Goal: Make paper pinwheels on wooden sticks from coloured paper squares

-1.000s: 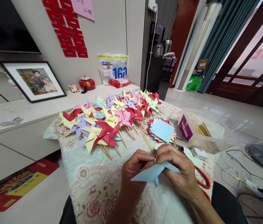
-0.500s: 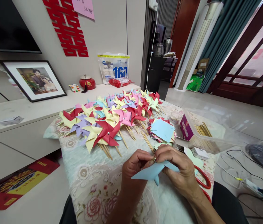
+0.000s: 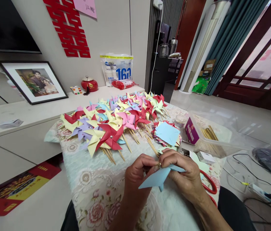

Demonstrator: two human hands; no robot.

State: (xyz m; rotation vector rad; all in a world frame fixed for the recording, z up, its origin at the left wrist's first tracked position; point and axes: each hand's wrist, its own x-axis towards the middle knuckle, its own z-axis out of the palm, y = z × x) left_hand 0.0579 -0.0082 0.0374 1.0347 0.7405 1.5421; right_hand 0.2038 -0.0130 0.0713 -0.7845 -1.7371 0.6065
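Both hands meet over the near part of the cloth-covered table (image 3: 94,189). My left hand (image 3: 137,171) and my right hand (image 3: 182,175) pinch a light blue paper pinwheel (image 3: 156,178) at its centre, where a small metal pin (image 3: 160,164) shows between the fingertips. The blue paper's folded points hang below the fingers. Just beyond the hands lie loose wooden sticks (image 3: 152,146) and a stack of cut paper squares (image 3: 166,134) with a blue sheet on top.
Several finished pinwheels (image 3: 116,122) in red, yellow, pink and purple cover the table's far half. A clear plastic box (image 3: 212,138) with sticks and a purple carton stands at right. Red scissors (image 3: 209,183) lie by my right wrist. A small round tub (image 3: 180,121) sits behind the paper stack.
The blue pinwheel has tilted a little and shifted slightly right in the fingers. Both hands stay in the same place.
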